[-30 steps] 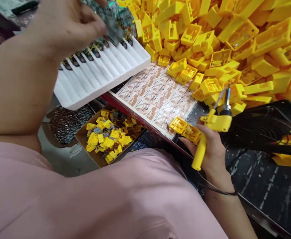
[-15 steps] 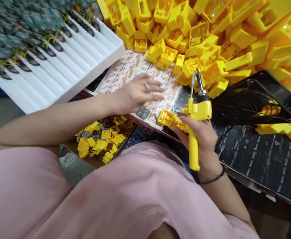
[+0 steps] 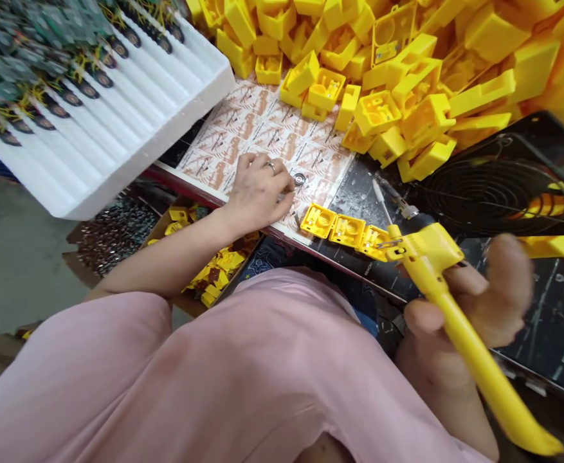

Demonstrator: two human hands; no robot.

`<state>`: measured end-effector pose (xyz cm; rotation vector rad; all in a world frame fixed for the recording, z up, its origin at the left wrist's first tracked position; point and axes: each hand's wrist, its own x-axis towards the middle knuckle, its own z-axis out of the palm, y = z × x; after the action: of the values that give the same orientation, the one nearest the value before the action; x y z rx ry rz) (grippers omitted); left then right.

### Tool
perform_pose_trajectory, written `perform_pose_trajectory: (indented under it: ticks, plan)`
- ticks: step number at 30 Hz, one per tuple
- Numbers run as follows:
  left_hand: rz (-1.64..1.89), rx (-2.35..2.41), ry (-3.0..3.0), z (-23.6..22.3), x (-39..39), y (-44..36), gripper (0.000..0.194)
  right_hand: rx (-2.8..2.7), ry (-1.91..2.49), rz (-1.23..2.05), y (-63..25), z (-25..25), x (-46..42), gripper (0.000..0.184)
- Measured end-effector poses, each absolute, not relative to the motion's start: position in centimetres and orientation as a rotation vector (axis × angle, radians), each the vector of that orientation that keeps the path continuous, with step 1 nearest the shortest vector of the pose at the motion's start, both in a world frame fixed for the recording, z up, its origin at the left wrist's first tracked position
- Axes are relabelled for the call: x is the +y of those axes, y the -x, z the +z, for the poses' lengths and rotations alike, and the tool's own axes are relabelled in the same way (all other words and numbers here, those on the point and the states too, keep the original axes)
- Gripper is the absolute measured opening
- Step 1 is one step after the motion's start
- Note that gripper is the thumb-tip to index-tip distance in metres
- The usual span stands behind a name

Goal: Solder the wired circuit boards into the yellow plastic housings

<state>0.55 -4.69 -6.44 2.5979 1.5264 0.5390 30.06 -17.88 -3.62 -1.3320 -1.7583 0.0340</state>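
My left hand (image 3: pixel 261 196) rests on the patterned sheet (image 3: pixel 243 122) at the table's front edge, its fingers curled inward. Whatever lies under those fingertips is hidden. Just right of them is a small round metal-rimmed part (image 3: pixel 300 179). My right hand (image 3: pixel 484 302), slightly blurred, grips a yellow soldering gun (image 3: pixel 436 270), whose handle slants down toward the lower right. The gun's metal tip and thin feed tube (image 3: pixel 381 198) point up and left. Between my hands, several open yellow plastic cases (image 3: pixel 347 230) stand in a row along the edge, the rightmost partly behind the gun.
A large heap of yellow cases (image 3: pixel 330 90) fills the back. A black fan (image 3: pixel 494 180) stands at right. On the left, a white foam tray (image 3: pixel 166 96) carries wired circuit boards (image 3: pixel 45 51). Below the table edge sits a box of yellow scraps (image 3: pixel 218 273).
My right hand has moved right and nearer to me, tilting the soldering gun and uncovering the row of cases. My left fingers have curled over where a small green circuit board lay.
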Motion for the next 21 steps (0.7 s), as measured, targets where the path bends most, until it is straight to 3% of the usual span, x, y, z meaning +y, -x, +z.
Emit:
perform_pose_trajectory:
  ticks: [2, 4, 8, 12, 13, 17, 21]
  plan:
    - [0.55, 1.449, -2.553, -6.4, -4.6, -0.4, 0.028, -1.546, 1.318, -0.028, -30.0, -3.4, -17.4, 0.074]
    - [0.568, 1.334, -2.513, -6.1, -4.6, -0.2, 0.028, -1.394, 1.252, -0.057, -30.2, -3.8, -16.4, 0.057]
    - [0.563, 1.194, -2.458, -5.3, -4.7, -0.5, 0.025, -1.101, 1.029, -0.104, -30.8, -5.2, -14.7, 0.069]
    - [0.544, 1.171, -2.467, -4.9, -4.8, -1.5, 0.022, -1.265, 1.188, 0.056, -30.2, -5.0, -15.8, 0.027]
    - [0.527, 1.178, -2.482, -4.8, -4.9, -1.8, 0.022, -1.352, 1.19, 0.096, -30.0, -4.9, -16.3, 0.026]
    - [0.462, 1.22, -2.556, -4.3, -5.0, -2.4, 0.028, -1.6, 1.129, 0.2, -29.5, -4.4, -17.4, 0.056]
    - [0.424, 1.179, -2.653, -3.8, -4.9, -2.9, 0.026, -1.722, 1.087, 0.223, -29.0, -4.2, -17.4, 0.051]
